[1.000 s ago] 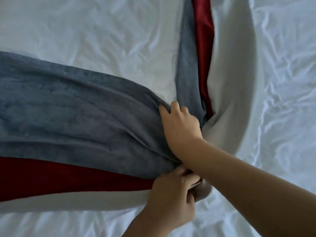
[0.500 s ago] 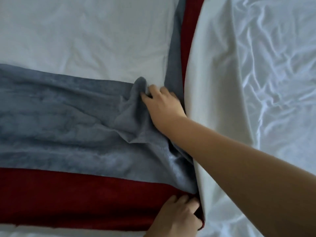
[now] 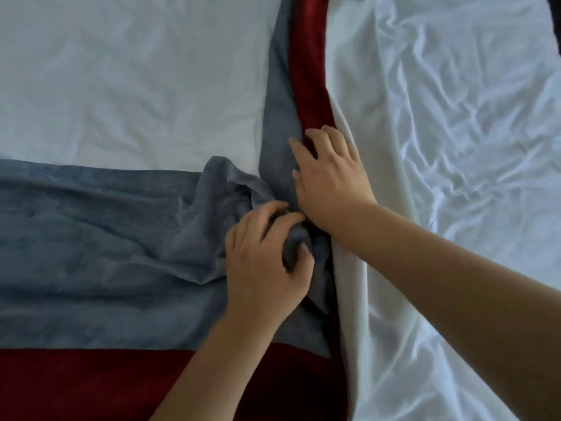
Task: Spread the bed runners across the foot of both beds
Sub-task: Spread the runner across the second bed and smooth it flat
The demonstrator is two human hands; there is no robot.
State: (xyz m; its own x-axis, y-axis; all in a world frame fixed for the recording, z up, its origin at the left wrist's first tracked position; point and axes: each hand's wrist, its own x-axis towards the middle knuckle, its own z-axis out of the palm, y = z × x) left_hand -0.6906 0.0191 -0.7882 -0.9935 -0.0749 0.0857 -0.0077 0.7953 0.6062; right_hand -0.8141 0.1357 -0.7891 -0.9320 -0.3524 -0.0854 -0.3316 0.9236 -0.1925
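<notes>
White bed sheet [image 3: 136, 86] underneath. Grey-red runner [image 3: 91, 253] spans 9 o'clock to centre, bends toward 12. Left hand [image 3: 264, 262], moved up from red band, pinches grey fold. Right hand [image 3: 331, 180], fingers spread, presses runner flat.

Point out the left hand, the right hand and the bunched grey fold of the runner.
left hand [image 3: 264, 262], head view, back of hand.
right hand [image 3: 331, 180], head view, back of hand.
grey fold [image 3: 224, 189], head view, raised crease.

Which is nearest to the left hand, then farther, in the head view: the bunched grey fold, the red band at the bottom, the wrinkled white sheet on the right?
1. Bunched grey fold: gripped by left hand.
2. Red band: below, bottom left.
3. Wrinkled white sheet: far right.
</notes>
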